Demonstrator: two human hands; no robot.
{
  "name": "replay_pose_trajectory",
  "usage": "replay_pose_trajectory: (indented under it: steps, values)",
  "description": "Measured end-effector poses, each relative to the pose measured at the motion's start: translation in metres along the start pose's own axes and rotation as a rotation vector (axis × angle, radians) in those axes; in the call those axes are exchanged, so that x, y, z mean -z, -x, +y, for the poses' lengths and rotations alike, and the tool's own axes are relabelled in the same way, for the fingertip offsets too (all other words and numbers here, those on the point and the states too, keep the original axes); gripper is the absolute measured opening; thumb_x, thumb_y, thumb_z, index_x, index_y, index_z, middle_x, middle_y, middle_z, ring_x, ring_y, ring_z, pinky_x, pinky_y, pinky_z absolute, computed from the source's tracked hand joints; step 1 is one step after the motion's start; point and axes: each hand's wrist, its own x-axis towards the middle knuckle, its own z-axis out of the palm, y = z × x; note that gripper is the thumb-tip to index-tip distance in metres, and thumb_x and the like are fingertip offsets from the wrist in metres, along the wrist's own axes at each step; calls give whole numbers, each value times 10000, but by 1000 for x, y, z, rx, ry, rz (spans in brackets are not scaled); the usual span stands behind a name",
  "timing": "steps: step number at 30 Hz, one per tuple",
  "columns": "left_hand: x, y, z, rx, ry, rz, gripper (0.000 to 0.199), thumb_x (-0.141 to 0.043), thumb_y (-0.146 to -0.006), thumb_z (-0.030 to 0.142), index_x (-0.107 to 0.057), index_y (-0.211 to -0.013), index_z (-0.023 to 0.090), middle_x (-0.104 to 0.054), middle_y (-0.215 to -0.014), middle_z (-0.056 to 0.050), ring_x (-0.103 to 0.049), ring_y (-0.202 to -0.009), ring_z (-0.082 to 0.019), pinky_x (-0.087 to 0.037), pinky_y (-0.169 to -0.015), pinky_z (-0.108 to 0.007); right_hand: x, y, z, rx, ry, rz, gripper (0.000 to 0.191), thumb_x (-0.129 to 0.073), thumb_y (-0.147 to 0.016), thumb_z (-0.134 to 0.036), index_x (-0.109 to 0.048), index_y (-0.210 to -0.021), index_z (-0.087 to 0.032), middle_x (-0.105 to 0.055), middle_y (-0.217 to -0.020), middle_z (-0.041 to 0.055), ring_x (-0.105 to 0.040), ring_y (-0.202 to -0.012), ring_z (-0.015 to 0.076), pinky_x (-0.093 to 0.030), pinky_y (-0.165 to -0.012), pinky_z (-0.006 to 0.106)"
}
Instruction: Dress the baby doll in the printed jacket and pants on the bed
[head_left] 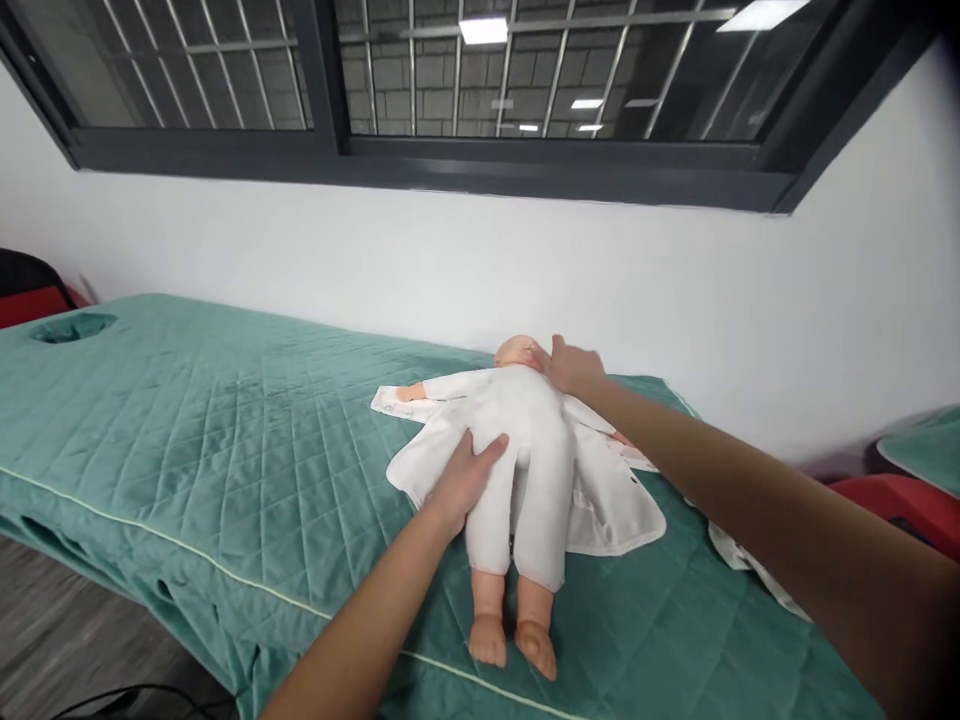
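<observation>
A baby doll [521, 420] with a white cloth body lies on its back, its feet pointing toward me. Under it a white baby jacket [619, 515] is spread open, and the doll's arms lie along the sleeves. My left hand [461, 480] grips the doll's hip and upper thigh, thumb on top and fingers hidden at the side. At the doll's neck and chin, my right hand [570, 368] is closed against it, with one digit sticking up; its other fingers are partly hidden. The doll's head [516, 350] is tipped back near the wall.
A green quilted cover [247, 430] lies over the massage bed, with a face hole [73, 328] at the far left. Another white cloth [757, 570] lies beneath my right forearm. Behind stand a white wall [300, 250] and a dark-framed window [540, 170]. Red items flank the bed.
</observation>
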Motion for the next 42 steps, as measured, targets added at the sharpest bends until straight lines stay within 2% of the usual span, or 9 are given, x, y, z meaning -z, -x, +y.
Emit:
replay_pose_trajectory:
  steps: [4, 7, 9, 11, 15, 20, 27, 34, 42]
  values:
    - [26, -16, 8, -89, -462, 321, 459, -405, -965, 492, -709, -898, 155, -731, -880, -113, -673, -888, -278, -531, -856, -418, 7, 13, -35, 305, 137, 333, 590, -231, -1022, -544, -474, -1328, -102, -591, -1297, 227, -525, -1209, 363, -340, -1031, 511]
    - [41, -38, 3, -196, -867, 447, 243, -488, -916, 231, -701, -1014, 170, -714, -1067, -117, -625, -1052, -273, -467, -950, -397, -14, 30, -76, 504, 214, 217, 506, -358, -1011, -452, -449, -1366, -104, -521, -1397, 225, -492, -1233, 350, -360, -1033, 478]
    - [44, -50, -7, -210, -1095, 458, 314, -494, -864, 108, -677, -1107, 184, -678, -1167, -128, -585, -1133, -281, -450, -958, -395, -37, 38, -101, 639, 317, 22, 511, -434, -988, -402, -418, -1404, -106, -415, -1512, 219, -422, -1318, 360, -327, -1079, 514]
    - [44, -58, -17, -178, -1162, 450, 354, -467, -864, 78, -662, -1139, 187, -642, -1219, -148, -559, -1159, -302, -440, -951, -424, -60, 39, -119, 665, 342, -62, 475, -475, -971, -370, -465, -1376, -122, -450, -1493, 204, -412, -1341, 356, -299, -1111, 550]
    - [44, -62, -29, -184, -1212, 454, 426, -449, -880, 89, -596, -1259, 217, -543, -1390, -127, -511, -1212, -305, -425, -961, -448, -87, 22, -134, 634, 336, -153, 417, -495, -960, -397, -553, -1277, -132, -588, -1341, 197, -526, -1244, 345, -423, -1013, 525]
    - [47, -68, -31, -229, -1219, 499, 272, -493, -867, 113, -659, -1072, 177, -608, -1233, -142, -530, -1128, -302, -436, -925, -444, -84, 8, -125, 622, 328, -183, 415, -575, -921, -420, -581, -1218, -131, -653, -1235, 189, -613, -1122, 346, -471, -941, 495]
    - [57, -75, -35, -242, -1069, 696, 195, -468, -934, 203, -613, -804, 191, -655, -1002, -102, -577, -1014, -243, -447, -878, -352, -61, 28, -90, 677, 307, -147, 441, -496, -960, -512, -565, -1221, -163, -669, -1224, 166, -617, -1125, 348, -473, -919, 454]
    - [63, -70, -36, -196, -906, 907, 212, -421, -971, 254, -553, -813, 206, -674, -848, -54, -606, -793, -197, -422, -723, -305, -51, 38, -73, 672, 265, -118, 544, -337, -989, -612, -589, -1193, -175, -697, -1167, 162, -649, -1063, 328, -482, -843, 406]
    - [67, -70, -40, -123, -862, 1034, 193, -396, -953, 172, -543, -831, 200, -669, -879, -77, -605, -801, -214, -390, -697, -315, -41, 55, -59, 700, 264, -111, 477, -346, -1004, -571, -635, -1148, -220, -721, -1109, 108, -660, -1011, 298, -466, -813, 382]
